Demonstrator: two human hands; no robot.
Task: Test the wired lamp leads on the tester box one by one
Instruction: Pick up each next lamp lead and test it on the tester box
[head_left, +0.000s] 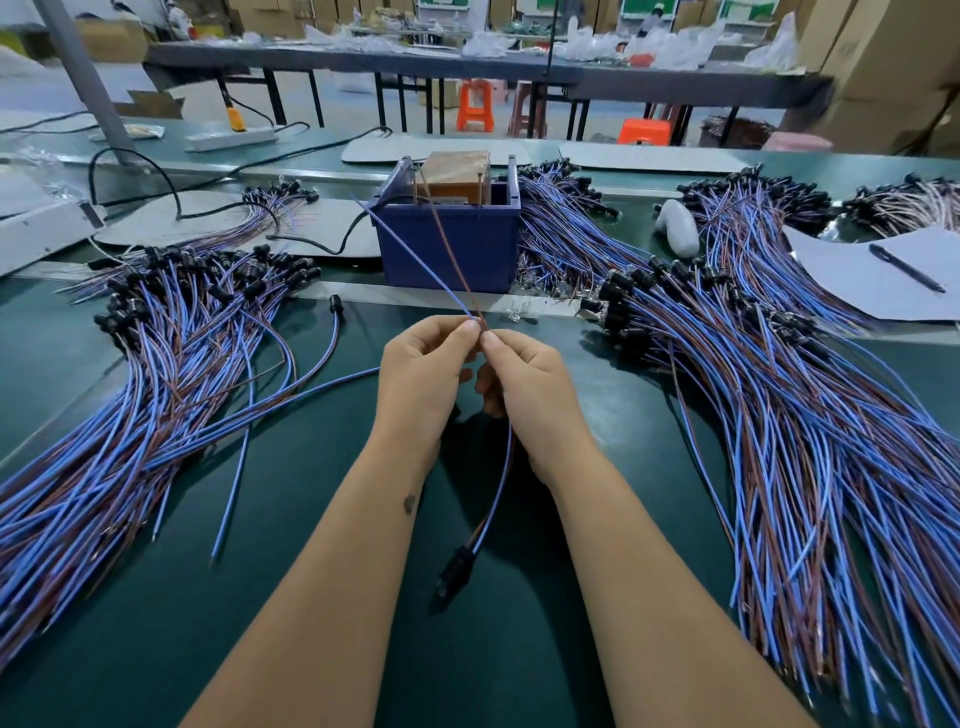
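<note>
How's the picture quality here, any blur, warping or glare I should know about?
Head view: even overhead light; soft shadow under the hands; wide-angle warping bends the far benches and the edges; background soft; lamp socket slightly blurred; tester box sharp.

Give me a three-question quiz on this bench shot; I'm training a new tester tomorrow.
1. True or false: both hands pinch the same lamp lead.
2. Where is that lead's black lamp socket? A) inside the blue tester box B) hanging below the hands, near the green table C) in the right pile of leads
3. Fill in: the pen lies on a sheet of ____.

Key
1. True: left hand and right hand pinch it where the blue wire and brown wire part toward the box.
2. B
3. paper
</note>
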